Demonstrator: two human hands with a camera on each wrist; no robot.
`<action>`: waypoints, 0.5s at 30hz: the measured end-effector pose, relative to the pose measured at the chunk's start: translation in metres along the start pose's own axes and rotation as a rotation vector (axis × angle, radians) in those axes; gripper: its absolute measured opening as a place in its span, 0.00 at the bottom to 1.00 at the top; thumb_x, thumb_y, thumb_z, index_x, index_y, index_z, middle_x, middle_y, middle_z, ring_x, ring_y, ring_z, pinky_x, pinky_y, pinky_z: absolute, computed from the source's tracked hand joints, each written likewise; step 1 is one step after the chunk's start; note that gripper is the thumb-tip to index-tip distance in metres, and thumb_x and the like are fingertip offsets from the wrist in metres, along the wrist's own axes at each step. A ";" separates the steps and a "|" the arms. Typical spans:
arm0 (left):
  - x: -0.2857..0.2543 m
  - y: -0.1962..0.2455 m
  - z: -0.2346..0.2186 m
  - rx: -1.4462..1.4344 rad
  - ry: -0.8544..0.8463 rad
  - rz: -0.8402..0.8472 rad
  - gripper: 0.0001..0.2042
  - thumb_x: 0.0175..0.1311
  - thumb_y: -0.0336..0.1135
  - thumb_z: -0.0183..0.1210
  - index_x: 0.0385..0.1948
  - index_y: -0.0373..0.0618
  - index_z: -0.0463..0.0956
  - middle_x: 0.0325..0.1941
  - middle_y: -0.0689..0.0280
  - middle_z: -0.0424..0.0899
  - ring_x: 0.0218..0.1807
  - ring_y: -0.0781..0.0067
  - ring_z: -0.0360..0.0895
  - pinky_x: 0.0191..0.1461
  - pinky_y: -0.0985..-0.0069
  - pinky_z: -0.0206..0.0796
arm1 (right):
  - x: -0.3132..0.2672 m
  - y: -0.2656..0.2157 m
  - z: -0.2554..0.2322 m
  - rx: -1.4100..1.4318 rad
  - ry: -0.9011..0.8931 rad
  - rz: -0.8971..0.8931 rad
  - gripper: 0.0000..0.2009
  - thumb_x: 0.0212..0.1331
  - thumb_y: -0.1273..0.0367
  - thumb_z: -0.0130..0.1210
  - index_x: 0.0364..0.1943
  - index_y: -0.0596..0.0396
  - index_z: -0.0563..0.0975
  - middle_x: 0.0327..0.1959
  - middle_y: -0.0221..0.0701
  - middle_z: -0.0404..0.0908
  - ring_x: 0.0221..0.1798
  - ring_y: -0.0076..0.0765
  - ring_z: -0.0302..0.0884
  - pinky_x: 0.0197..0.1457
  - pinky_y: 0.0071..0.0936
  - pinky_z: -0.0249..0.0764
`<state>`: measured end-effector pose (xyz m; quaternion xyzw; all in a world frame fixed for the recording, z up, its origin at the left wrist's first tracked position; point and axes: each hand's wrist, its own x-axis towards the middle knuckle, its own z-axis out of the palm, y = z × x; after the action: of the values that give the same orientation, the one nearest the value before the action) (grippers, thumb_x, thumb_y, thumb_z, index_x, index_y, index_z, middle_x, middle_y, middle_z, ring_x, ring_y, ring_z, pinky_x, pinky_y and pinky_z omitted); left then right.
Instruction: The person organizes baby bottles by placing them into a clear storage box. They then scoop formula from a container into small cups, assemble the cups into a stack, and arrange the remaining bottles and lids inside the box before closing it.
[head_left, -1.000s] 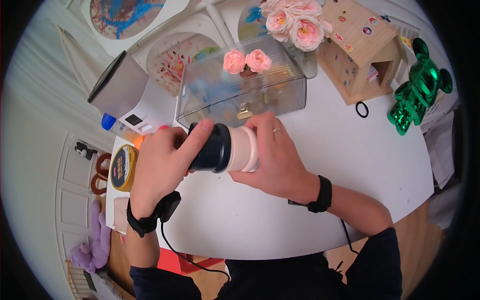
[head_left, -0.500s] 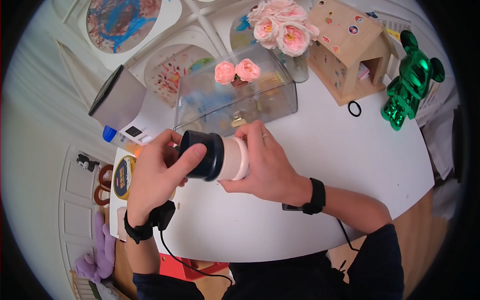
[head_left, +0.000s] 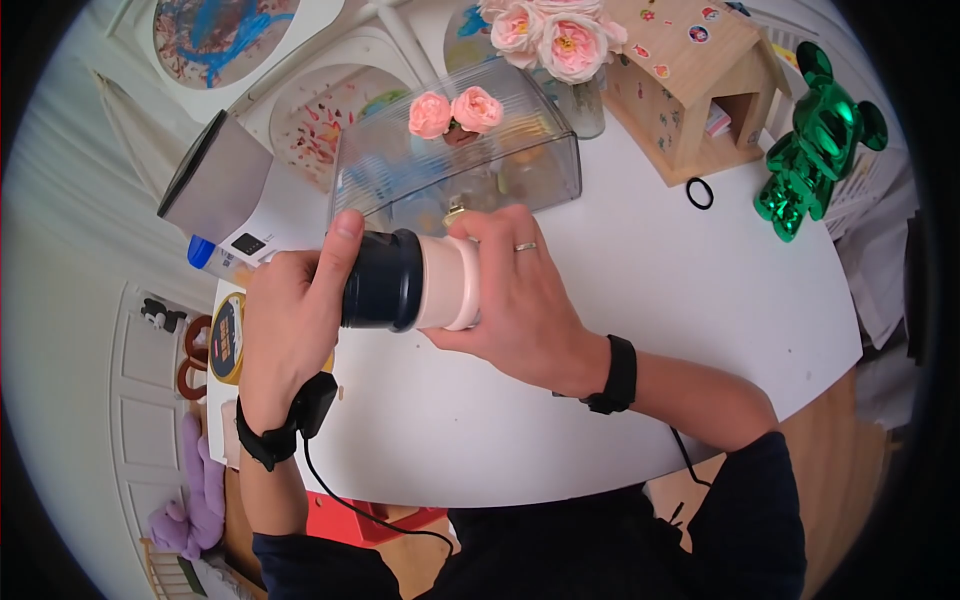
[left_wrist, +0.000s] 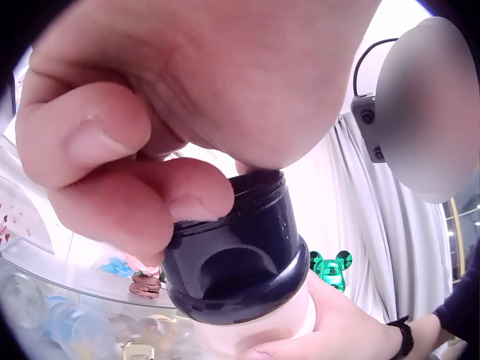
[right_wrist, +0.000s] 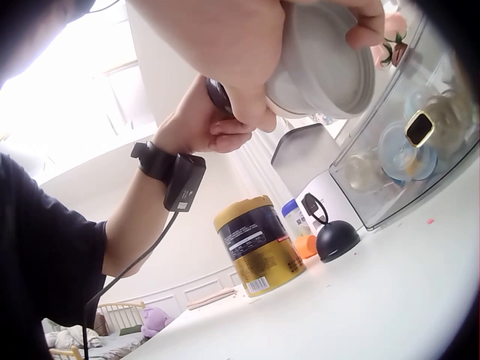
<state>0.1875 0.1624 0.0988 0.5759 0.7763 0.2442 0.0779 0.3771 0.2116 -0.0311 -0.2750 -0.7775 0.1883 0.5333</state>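
A short cup-like bottle with a navy upper part (head_left: 385, 282) and a pale pink body (head_left: 450, 285) is held on its side above the white table (head_left: 480, 430). My right hand (head_left: 525, 300) grips the pink body near its base (right_wrist: 330, 60), which faces the right wrist camera. At the navy end, my left hand (head_left: 295, 310) curls its fingers over the threaded rim (left_wrist: 259, 199), thumb raised along the side. The hand hides that end in the head view. A black dome lid with a loop (right_wrist: 337, 240) lies on the table below.
Behind the hands stands a clear lidded box (head_left: 540, 190). Left are a yellow tin (right_wrist: 266, 259) and a blue-capped bottle (head_left: 200, 250). A wooden house (head_left: 690, 90), black ring (head_left: 699, 193) and green bear figure (head_left: 825, 135) stand or lie right.
My left hand has turned over the navy end, its thumb moving from the side upward, and now covers that end. The bottle and both hands have shifted slightly left in view.
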 end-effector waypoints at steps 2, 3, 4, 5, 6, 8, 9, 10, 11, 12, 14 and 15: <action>-0.001 0.005 -0.005 0.032 -0.050 -0.049 0.46 0.75 0.76 0.52 0.25 0.28 0.86 0.13 0.59 0.76 0.19 0.65 0.77 0.32 0.66 0.71 | 0.000 -0.001 0.000 0.008 -0.014 0.016 0.47 0.39 0.66 0.86 0.65 0.60 0.66 0.54 0.45 0.66 0.59 0.55 0.69 0.63 0.45 0.77; -0.002 0.006 -0.006 0.040 -0.059 -0.055 0.46 0.76 0.75 0.52 0.25 0.28 0.86 0.13 0.59 0.75 0.19 0.64 0.77 0.32 0.66 0.71 | 0.000 -0.001 0.000 0.012 -0.024 0.024 0.46 0.40 0.66 0.86 0.65 0.58 0.67 0.53 0.45 0.66 0.58 0.54 0.69 0.61 0.44 0.78; -0.002 0.008 -0.007 0.047 -0.067 -0.061 0.46 0.76 0.75 0.51 0.25 0.27 0.87 0.12 0.59 0.75 0.20 0.64 0.77 0.33 0.65 0.71 | 0.000 -0.002 0.000 0.015 -0.035 0.031 0.45 0.40 0.65 0.86 0.64 0.57 0.69 0.52 0.45 0.65 0.57 0.53 0.70 0.60 0.43 0.78; -0.003 0.009 -0.008 0.054 -0.074 -0.067 0.46 0.76 0.74 0.51 0.25 0.27 0.87 0.12 0.58 0.75 0.20 0.64 0.77 0.33 0.65 0.71 | 0.000 -0.003 -0.001 0.013 -0.046 0.041 0.44 0.40 0.65 0.86 0.64 0.56 0.70 0.52 0.44 0.65 0.56 0.53 0.70 0.59 0.43 0.78; -0.004 0.011 -0.009 0.047 -0.068 -0.063 0.45 0.77 0.74 0.51 0.25 0.27 0.87 0.12 0.58 0.75 0.20 0.64 0.77 0.33 0.65 0.71 | 0.001 -0.004 -0.002 0.012 -0.057 0.050 0.43 0.40 0.65 0.86 0.64 0.55 0.71 0.52 0.44 0.65 0.55 0.52 0.70 0.59 0.42 0.78; -0.006 0.015 -0.009 0.032 -0.059 -0.055 0.45 0.77 0.73 0.50 0.25 0.27 0.87 0.12 0.58 0.74 0.20 0.64 0.78 0.33 0.65 0.71 | 0.002 -0.006 -0.003 0.013 -0.070 0.066 0.42 0.41 0.65 0.86 0.63 0.52 0.73 0.51 0.43 0.65 0.54 0.52 0.70 0.58 0.41 0.78; -0.006 0.013 -0.009 0.046 -0.053 -0.037 0.45 0.77 0.73 0.51 0.25 0.27 0.87 0.12 0.58 0.75 0.19 0.64 0.78 0.33 0.65 0.71 | 0.002 -0.006 -0.003 0.015 -0.072 0.072 0.41 0.42 0.65 0.85 0.63 0.52 0.74 0.51 0.43 0.65 0.54 0.52 0.70 0.58 0.41 0.78; -0.004 0.010 -0.009 0.060 -0.048 -0.020 0.45 0.77 0.73 0.51 0.25 0.28 0.87 0.12 0.58 0.76 0.19 0.65 0.78 0.33 0.65 0.71 | 0.003 -0.007 -0.004 0.016 -0.075 0.080 0.40 0.42 0.65 0.85 0.63 0.51 0.75 0.51 0.43 0.65 0.53 0.51 0.70 0.57 0.41 0.78; -0.001 0.008 -0.009 0.075 -0.044 0.000 0.45 0.77 0.73 0.51 0.25 0.28 0.87 0.12 0.58 0.76 0.19 0.65 0.78 0.32 0.65 0.71 | 0.003 -0.006 -0.005 0.017 -0.073 0.080 0.41 0.42 0.64 0.85 0.64 0.50 0.75 0.51 0.43 0.65 0.53 0.51 0.70 0.57 0.41 0.78; 0.001 0.009 -0.008 0.080 -0.034 -0.002 0.44 0.78 0.72 0.51 0.25 0.28 0.87 0.13 0.57 0.77 0.20 0.66 0.79 0.32 0.66 0.72 | 0.005 -0.005 -0.007 0.015 -0.071 0.075 0.41 0.41 0.64 0.85 0.64 0.50 0.75 0.51 0.42 0.65 0.53 0.51 0.70 0.57 0.42 0.77; 0.007 0.011 -0.005 0.081 -0.007 -0.007 0.43 0.78 0.71 0.52 0.25 0.29 0.88 0.14 0.57 0.79 0.20 0.66 0.80 0.32 0.66 0.72 | 0.011 0.000 -0.011 -0.019 -0.062 0.069 0.42 0.40 0.64 0.85 0.64 0.49 0.75 0.50 0.41 0.66 0.53 0.50 0.70 0.57 0.42 0.76; 0.010 0.016 -0.004 0.057 -0.024 -0.030 0.43 0.77 0.71 0.52 0.24 0.29 0.88 0.14 0.57 0.80 0.21 0.66 0.80 0.32 0.67 0.72 | 0.013 0.002 -0.013 -0.046 -0.054 0.070 0.42 0.40 0.64 0.85 0.65 0.49 0.75 0.49 0.40 0.66 0.53 0.50 0.70 0.56 0.42 0.75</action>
<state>0.1959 0.1744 0.1116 0.5690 0.7905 0.2139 0.0744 0.3860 0.2211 -0.0177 -0.3089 -0.7856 0.1962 0.4989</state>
